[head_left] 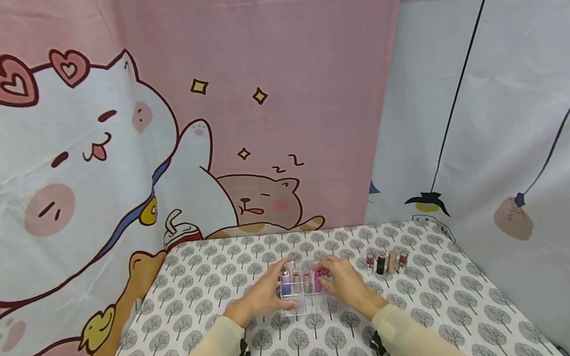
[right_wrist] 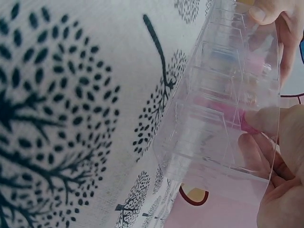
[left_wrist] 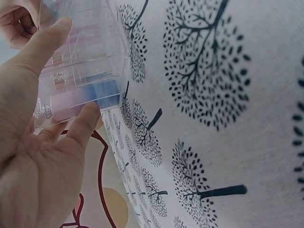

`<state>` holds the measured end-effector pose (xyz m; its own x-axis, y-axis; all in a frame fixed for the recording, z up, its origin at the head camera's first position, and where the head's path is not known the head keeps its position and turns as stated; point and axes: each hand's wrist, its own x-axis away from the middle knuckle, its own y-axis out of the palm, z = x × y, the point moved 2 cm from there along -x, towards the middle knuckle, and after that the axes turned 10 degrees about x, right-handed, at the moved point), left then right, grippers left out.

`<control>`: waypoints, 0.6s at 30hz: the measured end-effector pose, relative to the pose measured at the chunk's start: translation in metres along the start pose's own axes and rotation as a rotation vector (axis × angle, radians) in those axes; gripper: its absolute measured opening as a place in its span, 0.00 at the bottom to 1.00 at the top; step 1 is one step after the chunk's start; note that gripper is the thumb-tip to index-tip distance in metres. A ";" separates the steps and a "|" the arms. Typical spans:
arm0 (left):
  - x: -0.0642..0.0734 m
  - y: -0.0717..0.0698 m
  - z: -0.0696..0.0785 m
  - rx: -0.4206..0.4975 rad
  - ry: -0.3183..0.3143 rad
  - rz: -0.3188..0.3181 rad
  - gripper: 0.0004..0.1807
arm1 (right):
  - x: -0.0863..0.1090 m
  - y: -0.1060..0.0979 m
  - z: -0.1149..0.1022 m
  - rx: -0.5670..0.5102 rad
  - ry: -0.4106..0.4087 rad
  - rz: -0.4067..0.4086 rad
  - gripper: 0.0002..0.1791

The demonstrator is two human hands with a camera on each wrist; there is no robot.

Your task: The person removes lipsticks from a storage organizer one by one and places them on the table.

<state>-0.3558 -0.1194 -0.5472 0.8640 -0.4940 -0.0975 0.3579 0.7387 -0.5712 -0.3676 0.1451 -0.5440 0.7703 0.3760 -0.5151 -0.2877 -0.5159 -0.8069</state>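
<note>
A clear plastic divided organizer (head_left: 322, 307) stands on the table, holding a row of lipstick tubes. My left hand (head_left: 261, 298) grips its left end, thumb on the near side and fingers around the far side. Beside those fingers sits a pink-and-blue tube (left_wrist: 105, 92) in the end compartment. Two tubes with reddish and brownish tops, a lipstick (head_left: 297, 282) and another lipstick (head_left: 307, 282), stand in the middle compartments. Thumb and fingers of my right hand (head_left: 346, 285) pinch the top of a magenta lipstick (right_wrist: 221, 110) that is inside a compartment toward the right.
To the right of the organizer several more lipsticks stand in a group, among them a black one (head_left: 381, 262) and a beige one (head_left: 392, 262). A tree-print cloth (head_left: 298, 342) covers the table. Behind it hangs a pink cartoon curtain (head_left: 305, 115).
</note>
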 end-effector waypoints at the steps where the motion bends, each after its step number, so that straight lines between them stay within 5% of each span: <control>1: 0.000 0.000 0.000 -0.003 0.000 -0.001 0.71 | 0.000 0.000 0.000 0.000 -0.002 0.000 0.15; 18: -0.003 0.000 -0.002 0.013 0.009 -0.009 0.71 | 0.000 -0.001 0.001 -0.067 0.023 -0.012 0.12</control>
<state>-0.3585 -0.1186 -0.5487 0.8575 -0.5047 -0.0997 0.3703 0.7401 -0.5613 -0.3675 0.1468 -0.5435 0.7865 0.3648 -0.4983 -0.2406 -0.5622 -0.7912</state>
